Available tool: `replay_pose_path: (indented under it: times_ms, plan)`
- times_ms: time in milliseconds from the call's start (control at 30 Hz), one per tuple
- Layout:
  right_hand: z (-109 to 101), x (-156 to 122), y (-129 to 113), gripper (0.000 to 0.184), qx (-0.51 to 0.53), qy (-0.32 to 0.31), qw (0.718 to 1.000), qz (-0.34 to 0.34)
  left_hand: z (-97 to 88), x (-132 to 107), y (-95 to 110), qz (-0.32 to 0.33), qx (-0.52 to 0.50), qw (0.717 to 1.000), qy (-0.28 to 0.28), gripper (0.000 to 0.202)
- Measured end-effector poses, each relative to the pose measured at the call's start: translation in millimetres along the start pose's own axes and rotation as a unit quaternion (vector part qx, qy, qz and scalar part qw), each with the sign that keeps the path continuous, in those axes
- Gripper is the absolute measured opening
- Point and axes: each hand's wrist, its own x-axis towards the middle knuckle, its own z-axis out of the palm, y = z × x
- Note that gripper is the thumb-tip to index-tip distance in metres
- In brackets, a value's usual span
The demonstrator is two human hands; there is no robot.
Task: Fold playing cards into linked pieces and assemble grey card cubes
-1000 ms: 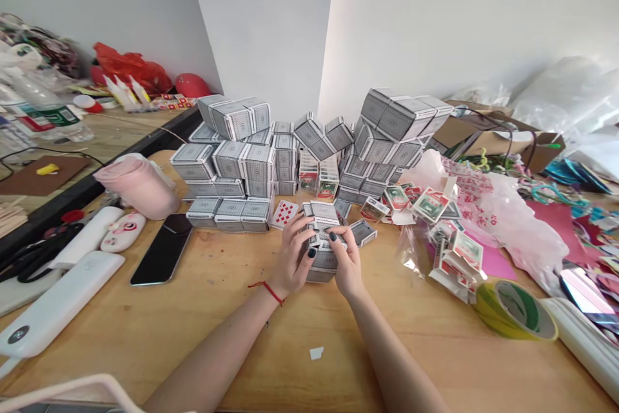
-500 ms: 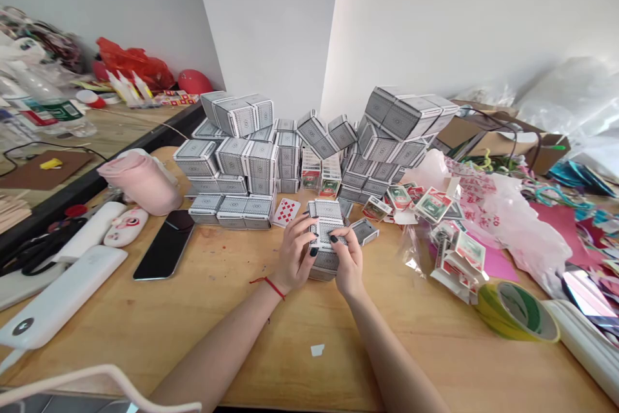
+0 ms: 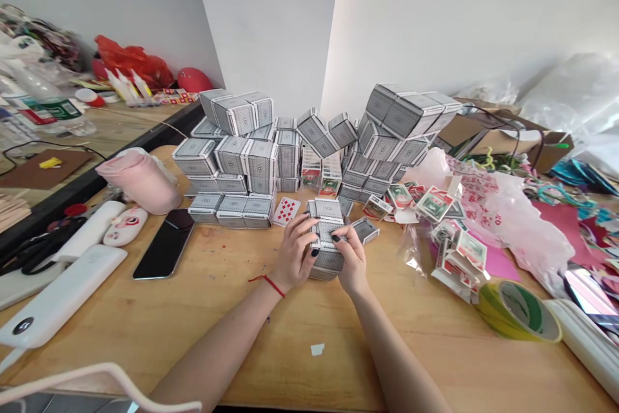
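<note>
Both my hands are wrapped round a grey patterned block of playing cards (image 3: pixel 327 252) that stands on the wooden table (image 3: pixel 203 310). My left hand (image 3: pixel 294 257) grips its left side, with a red string on the wrist. My right hand (image 3: pixel 352 261) grips the right side, thumb on top. Right behind lies a loose red-pip card (image 3: pixel 286 211). Stacks of the same grey card blocks (image 3: pixel 242 162) rise behind it, with a second pile (image 3: pixel 396 133) to the right.
A black phone (image 3: pixel 166 245), white power banks (image 3: pixel 58 296) and a pink roll (image 3: pixel 140 182) lie at left. Small red-green card boxes (image 3: pixel 452 239), a pink plastic bag (image 3: pixel 503 216) and a yellow-green tape roll (image 3: pixel 520 310) crowd the right. A paper scrap (image 3: pixel 316 349) lies near me.
My hands stay on the card block; the fingers shift slightly and close more tightly round it. The view has moved a little.
</note>
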Motion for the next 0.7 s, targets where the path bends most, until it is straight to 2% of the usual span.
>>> replay_pose_path:
  times_ms: [400,700]
  plan:
    - [-1.3,2.0,-1.9,0.007,0.003,0.001,1.000,0.019,2.7,2.1,4.5,-0.021,-0.050,0.998,0.017,0.016]
    - [-5.6,6.9,-1.9,0.008,0.032,0.028,0.998,0.042,-3.8,4.8,3.7,-0.003,-0.075,0.996,-0.041,0.023]
